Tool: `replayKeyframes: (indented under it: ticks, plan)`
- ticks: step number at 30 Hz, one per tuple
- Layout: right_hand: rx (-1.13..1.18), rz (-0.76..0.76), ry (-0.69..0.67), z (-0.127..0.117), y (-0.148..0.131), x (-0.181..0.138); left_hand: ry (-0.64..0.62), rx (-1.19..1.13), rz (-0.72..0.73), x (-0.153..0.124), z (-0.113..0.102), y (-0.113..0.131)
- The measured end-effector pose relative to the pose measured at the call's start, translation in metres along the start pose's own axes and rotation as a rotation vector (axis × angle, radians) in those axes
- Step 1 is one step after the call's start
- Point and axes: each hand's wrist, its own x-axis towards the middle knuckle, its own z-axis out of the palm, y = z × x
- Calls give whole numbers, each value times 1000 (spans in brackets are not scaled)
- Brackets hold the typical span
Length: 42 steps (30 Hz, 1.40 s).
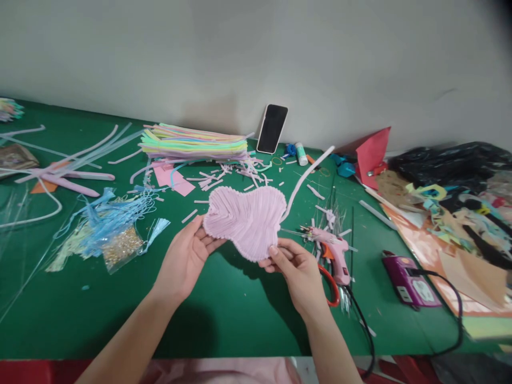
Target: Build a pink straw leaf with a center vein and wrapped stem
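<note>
A pale pink butterfly-like shape made of pipe cleaners (246, 221) is held up over the green table between both my hands. My left hand (189, 255) grips its left edge, with fingers behind it and the thumb near the rim. At the lower right edge my right hand (292, 264) pinches it between thumb and fingers. Its surface shows close ridged rows, and the border is bumpy. Behind its right side a long whitish pipe cleaner (304, 178) slants up; whether it is joined cannot be seen. Right of my right hand lies a pink glue gun (334, 250), beside red-handled scissors (330, 285).
A bundle of coloured pipe cleaners (196, 143) lies at the back, near a phone (272, 129) leaning on the wall. Blue tassels (108, 213) and a bag of gold beads (121, 247) are at left. A purple power strip (412, 282) with a black cord sits at right.
</note>
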Motion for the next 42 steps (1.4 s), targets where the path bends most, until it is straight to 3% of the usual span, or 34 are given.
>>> replayKeyframes:
  ticks: [8, 16, 25, 28, 31, 34, 36, 38, 40, 42]
  plan:
    - [-17, -89, 82, -1, -1, 4, 19, 8, -53, 0, -3, 0]
    - [-222, -206, 90, -7, 4, 9, -158, -105, -257, -5, -3, 0]
    - [-406, -479, -36, 2, 0, 1, -111, 87, -179, -10, -3, -3]
    - [-236, -455, -30, 4, -3, -2, -107, 111, -154, -11, -4, -2]
    - [-112, -331, 24, 1, -8, -2, -97, 127, -129, -10, -5, -1]
    - [-319, -261, 87, 0, -13, -11, -86, 127, -93, -11, -4, -2]
    - [-586, -430, 267, 5, -16, -24, -77, 113, -57, -11, -3, -3]
    - [-799, -695, 415, 17, -17, -40, -61, 91, -12, -10, -2, -3]
    - [-867, -815, 345, 31, -15, -54, -46, 77, 27, -10, -1, -4]
    - [-828, -729, 229, 44, -10, -60, -41, 71, 53, -10, 0, -4]
